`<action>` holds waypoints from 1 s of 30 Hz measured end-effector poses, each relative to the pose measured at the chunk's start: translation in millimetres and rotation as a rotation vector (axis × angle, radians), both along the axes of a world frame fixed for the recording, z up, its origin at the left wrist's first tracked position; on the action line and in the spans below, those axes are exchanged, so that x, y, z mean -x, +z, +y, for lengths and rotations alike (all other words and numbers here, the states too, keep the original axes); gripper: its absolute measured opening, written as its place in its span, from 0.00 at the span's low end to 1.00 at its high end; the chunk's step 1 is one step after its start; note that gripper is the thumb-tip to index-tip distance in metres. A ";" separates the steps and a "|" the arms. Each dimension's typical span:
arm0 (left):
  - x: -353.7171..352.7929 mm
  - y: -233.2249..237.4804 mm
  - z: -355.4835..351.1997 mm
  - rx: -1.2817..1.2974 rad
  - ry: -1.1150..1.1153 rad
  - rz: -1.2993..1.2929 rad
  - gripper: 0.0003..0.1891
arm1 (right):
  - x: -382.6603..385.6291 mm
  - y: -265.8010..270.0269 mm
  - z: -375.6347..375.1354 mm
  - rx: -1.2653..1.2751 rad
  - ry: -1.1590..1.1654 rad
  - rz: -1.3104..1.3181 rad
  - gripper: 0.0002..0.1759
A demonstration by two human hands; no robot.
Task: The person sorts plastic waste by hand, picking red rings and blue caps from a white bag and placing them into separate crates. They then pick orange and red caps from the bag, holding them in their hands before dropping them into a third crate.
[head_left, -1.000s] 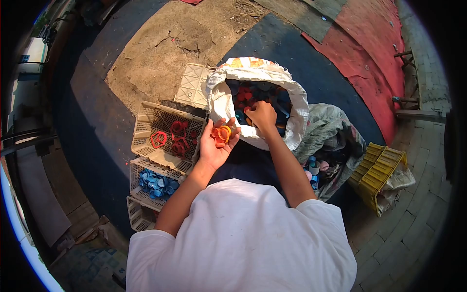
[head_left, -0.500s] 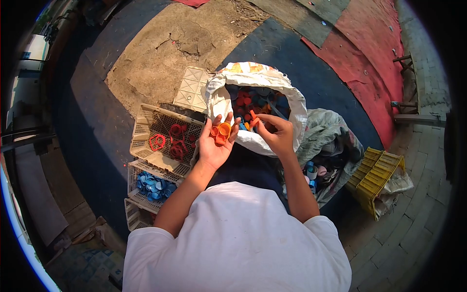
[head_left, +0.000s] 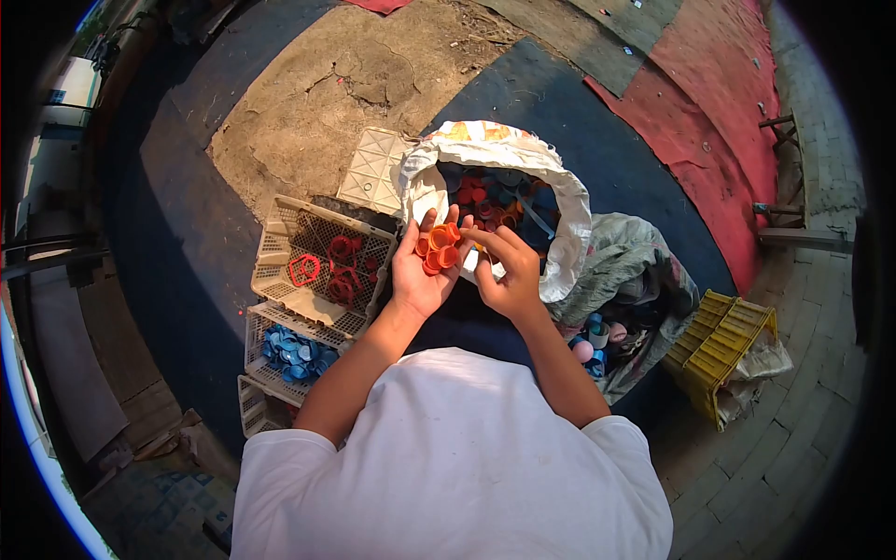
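Observation:
Several red and orange bottle caps (head_left: 439, 248) lie heaped in my left hand (head_left: 420, 275), which is palm up with its fingers curled around them. Right beside the heap is my right hand (head_left: 511, 273), its fingertips at the caps and its thumb apart from the fingers; I see nothing between them. Both hands are over the near left rim of a white woven sack (head_left: 574, 210). Inside the sack are mixed caps (head_left: 481, 194), red, orange and dark blue, partly in shadow.
To the left stand a beige crate (head_left: 280, 224) with red rings and caps, and a crate of blue caps (head_left: 297, 355). A greyish sack (head_left: 644, 247) with mixed lids is at right, beside a yellow crate (head_left: 723, 345). A flat beige crate (head_left: 371, 173) lies behind.
My right hand has moved down and left to the heap, and the red cap it pinched no longer shows between its fingers. The heap in my left hand looks larger.

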State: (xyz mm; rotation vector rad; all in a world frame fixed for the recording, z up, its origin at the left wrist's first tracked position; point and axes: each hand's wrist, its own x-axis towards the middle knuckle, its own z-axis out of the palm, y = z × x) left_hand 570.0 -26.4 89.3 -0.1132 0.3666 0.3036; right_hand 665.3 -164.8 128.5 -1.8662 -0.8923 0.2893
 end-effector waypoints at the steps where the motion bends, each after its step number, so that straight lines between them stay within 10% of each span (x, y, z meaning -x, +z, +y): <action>1: -0.4 0.4 0.3 0.012 0.009 0.007 0.22 | 0.7 -4.4 2.1 -0.056 -0.060 0.004 0.19; 3: -2.5 4.7 -0.1 0.036 0.025 0.023 0.22 | 3.6 -17.7 12.1 -0.168 -0.183 0.013 0.21; 8: -6.7 17.6 -6.4 -0.305 -0.036 0.157 0.23 | 20.4 -31.5 48.7 -0.674 -0.109 1.000 0.37; 14: -16.1 29.4 -15.3 -0.788 0.159 0.270 0.22 | 29.0 -10.0 74.5 -0.855 -0.204 1.119 0.36; 19: -11.6 26.0 3.0 -0.360 0.244 0.283 0.22 | 26.8 -26.7 78.2 -0.813 -0.203 1.351 0.34; 30: 33.7 60.9 6.6 -0.557 0.394 0.349 0.20 | 60.2 -0.5 98.7 -0.787 0.027 1.456 0.35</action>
